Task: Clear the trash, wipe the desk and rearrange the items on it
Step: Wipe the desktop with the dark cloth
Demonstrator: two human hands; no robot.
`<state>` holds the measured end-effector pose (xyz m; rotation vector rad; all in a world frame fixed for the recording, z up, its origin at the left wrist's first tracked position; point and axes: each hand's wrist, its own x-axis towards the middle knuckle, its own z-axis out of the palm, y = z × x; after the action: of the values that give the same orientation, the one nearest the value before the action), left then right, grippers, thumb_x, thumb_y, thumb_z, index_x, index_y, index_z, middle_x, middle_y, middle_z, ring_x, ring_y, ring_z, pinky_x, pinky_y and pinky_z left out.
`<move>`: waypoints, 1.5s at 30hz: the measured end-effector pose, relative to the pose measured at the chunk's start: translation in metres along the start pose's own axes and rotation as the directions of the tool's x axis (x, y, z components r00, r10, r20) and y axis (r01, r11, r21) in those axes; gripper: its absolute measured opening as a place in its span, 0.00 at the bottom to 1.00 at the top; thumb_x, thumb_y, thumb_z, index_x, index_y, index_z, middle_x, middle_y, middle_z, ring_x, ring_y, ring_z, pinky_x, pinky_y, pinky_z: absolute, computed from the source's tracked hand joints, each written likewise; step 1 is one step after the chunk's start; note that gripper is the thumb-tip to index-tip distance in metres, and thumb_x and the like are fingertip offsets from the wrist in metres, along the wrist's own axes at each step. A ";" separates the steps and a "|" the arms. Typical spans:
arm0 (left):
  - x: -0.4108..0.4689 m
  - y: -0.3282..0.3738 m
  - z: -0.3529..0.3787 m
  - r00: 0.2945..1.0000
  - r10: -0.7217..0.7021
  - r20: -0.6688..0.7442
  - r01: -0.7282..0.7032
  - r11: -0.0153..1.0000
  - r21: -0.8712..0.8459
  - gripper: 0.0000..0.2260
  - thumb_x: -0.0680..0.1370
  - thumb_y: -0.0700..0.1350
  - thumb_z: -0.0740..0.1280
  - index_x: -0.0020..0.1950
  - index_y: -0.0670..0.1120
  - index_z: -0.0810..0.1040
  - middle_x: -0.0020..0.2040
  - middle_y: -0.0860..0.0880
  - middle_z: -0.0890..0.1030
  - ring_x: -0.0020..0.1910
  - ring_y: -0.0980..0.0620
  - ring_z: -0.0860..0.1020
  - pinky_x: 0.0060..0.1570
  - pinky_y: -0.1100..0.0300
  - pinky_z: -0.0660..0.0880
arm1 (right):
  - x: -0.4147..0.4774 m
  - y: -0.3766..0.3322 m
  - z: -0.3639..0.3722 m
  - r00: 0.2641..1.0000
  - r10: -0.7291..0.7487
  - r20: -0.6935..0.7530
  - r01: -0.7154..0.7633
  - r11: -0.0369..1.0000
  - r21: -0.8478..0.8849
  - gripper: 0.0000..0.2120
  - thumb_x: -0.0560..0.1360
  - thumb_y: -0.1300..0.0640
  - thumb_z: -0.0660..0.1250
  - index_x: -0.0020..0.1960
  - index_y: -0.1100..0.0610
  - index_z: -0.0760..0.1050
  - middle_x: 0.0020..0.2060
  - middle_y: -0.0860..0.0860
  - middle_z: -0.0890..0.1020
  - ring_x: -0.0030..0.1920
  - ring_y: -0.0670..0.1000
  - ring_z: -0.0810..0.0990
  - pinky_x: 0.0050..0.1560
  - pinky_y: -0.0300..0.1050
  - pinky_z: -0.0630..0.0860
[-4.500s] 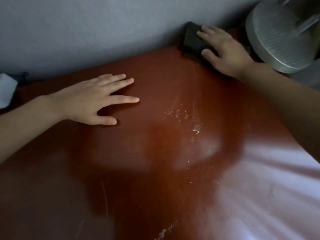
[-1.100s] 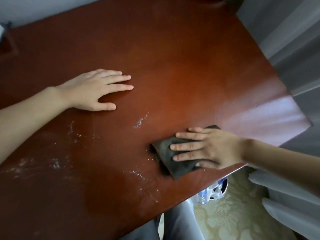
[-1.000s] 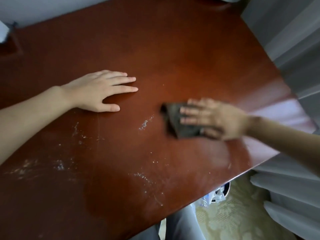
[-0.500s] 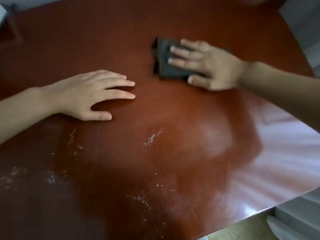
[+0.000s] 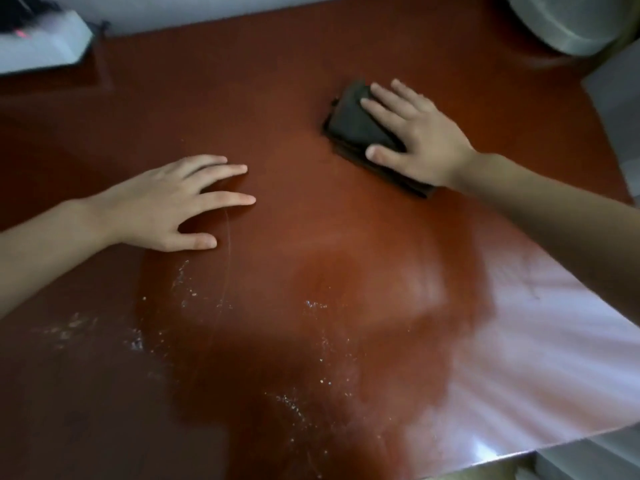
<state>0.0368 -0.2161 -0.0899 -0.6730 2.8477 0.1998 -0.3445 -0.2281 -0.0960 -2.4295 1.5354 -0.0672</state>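
A: Where is the dark folded cloth point(image 5: 353, 123)?

B: Flat on the far right part of the red-brown desk point(image 5: 277, 81), under the person's right hand point(image 5: 419, 136). The fingers lie straight across its top and the thumb runs along its near edge. The palm presses it down; nothing is curled round it.

A: And the left hand point(image 5: 162, 206)?

B: It is spread flat on the bare wood and well apart from the cloth. It holds nothing and looks to be bracing.

A: How should the cloth handle?

B: It is probably soft and light, and the layers could slide or bunch on that glossy top. Pressing broadly over the middle should suit it better than pinching a corner.

A: What is left to wipe?

B: Pale crumbs point(image 5: 287, 403) are scattered over the near half, so a sweep toward the near edge seems due.
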 end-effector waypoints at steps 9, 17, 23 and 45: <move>0.000 0.009 0.006 0.997 -0.051 -0.057 0.047 0.995 -0.083 0.28 0.76 0.68 0.46 0.74 0.61 0.54 0.74 0.63 0.43 0.75 0.54 0.48 0.67 0.47 0.60 | 0.031 -0.037 0.012 0.952 -0.282 0.118 0.295 0.949 -0.112 0.33 0.74 0.35 0.45 0.76 0.48 0.48 0.76 0.52 0.50 0.76 0.56 0.48 0.71 0.58 0.49; -0.005 0.041 0.006 0.995 0.036 -0.093 -0.041 0.998 -0.049 0.28 0.76 0.66 0.47 0.73 0.55 0.59 0.74 0.61 0.50 0.74 0.54 0.55 0.69 0.47 0.56 | -0.126 -0.134 0.055 0.805 -0.571 0.159 0.586 0.808 -0.064 0.28 0.76 0.39 0.52 0.73 0.48 0.59 0.73 0.51 0.62 0.73 0.56 0.59 0.70 0.56 0.52; 0.003 0.096 0.005 0.981 0.166 -0.095 -0.167 0.986 0.000 0.27 0.76 0.63 0.52 0.73 0.54 0.62 0.74 0.48 0.63 0.72 0.46 0.60 0.68 0.47 0.57 | -0.238 -0.177 0.084 0.725 -0.667 0.169 0.679 0.734 -0.017 0.25 0.76 0.43 0.56 0.72 0.47 0.62 0.73 0.49 0.62 0.73 0.54 0.57 0.71 0.52 0.55; 0.060 0.147 0.003 0.955 0.287 -0.077 -0.289 0.957 -0.011 0.24 0.76 0.68 0.44 0.71 0.66 0.56 0.71 0.69 0.49 0.71 0.52 0.60 0.65 0.45 0.61 | -0.325 -0.083 0.068 0.940 -0.338 0.036 0.340 0.934 -0.111 0.23 0.79 0.42 0.50 0.72 0.47 0.59 0.73 0.49 0.60 0.73 0.56 0.58 0.69 0.53 0.55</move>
<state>-0.0819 -0.1105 -0.0946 -0.2687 3.0097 0.2557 -0.4015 0.1089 -0.1073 -2.7551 1.1239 -0.0243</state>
